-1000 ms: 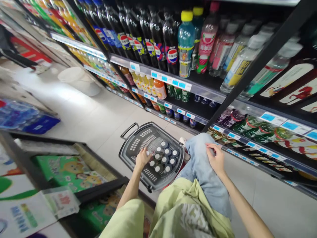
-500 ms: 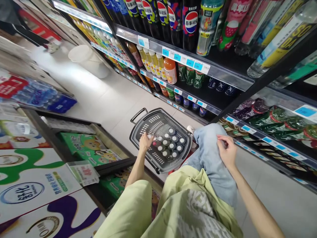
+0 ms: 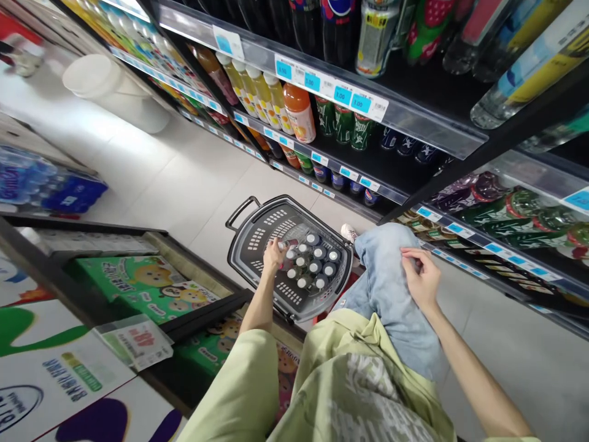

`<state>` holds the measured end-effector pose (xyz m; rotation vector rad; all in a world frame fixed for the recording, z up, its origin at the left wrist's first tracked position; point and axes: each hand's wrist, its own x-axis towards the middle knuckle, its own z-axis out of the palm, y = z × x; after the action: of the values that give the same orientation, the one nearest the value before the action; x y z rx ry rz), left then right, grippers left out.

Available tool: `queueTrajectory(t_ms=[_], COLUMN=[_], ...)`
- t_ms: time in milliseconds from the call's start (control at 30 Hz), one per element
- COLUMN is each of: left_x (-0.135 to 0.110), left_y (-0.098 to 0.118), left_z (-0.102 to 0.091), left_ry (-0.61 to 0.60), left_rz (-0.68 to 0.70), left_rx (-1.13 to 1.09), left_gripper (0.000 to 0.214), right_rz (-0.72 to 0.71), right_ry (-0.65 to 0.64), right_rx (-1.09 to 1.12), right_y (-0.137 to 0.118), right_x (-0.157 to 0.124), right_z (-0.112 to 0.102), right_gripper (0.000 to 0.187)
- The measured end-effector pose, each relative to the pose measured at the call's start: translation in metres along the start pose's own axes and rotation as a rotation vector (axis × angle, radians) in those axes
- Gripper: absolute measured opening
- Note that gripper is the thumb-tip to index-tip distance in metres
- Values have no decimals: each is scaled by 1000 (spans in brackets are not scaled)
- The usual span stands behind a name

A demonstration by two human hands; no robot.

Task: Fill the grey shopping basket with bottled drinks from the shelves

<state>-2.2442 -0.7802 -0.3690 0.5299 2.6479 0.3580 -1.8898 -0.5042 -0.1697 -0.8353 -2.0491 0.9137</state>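
Observation:
A dark grey shopping basket stands on the floor before my knees, with several white-capped bottles upright in one part of it. My left hand reaches into the basket, its fingers closed around the top of a bottle at the edge of the group. Most of that bottle is hidden by the fingers. My right hand lies on my bent knee in light blue jeans. Its fingers are curled, with a small dark patch between them that I cannot make out.
Drink shelves with price tags run along the right, holding bottles and cans. To the left is a display frame with green boxes. Packed water bottles and a white bucket stand farther off. A person's shoe shows at upper left.
My view has shifted, so the shelves sit higher and the bucket farther left. My left hand stays at the same bottle in the basket; my right hand remains on the knee.

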Motion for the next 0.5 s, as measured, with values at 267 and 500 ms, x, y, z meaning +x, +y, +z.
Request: queueTrajectory(t_ms=[267, 500], left_x=[32, 63], left_y=[8, 19], left_z=[40, 67], left_ry=[-120, -220], left_rz=[-3, -27], left_rx=[21, 40], left_gripper=[44, 46], right_rz=[31, 72], right_ry=[5, 28], right_rx=[20, 9], right_y=[-5, -10], right_x=[3, 9], right_z=[2, 2], right_gripper=[9, 13])
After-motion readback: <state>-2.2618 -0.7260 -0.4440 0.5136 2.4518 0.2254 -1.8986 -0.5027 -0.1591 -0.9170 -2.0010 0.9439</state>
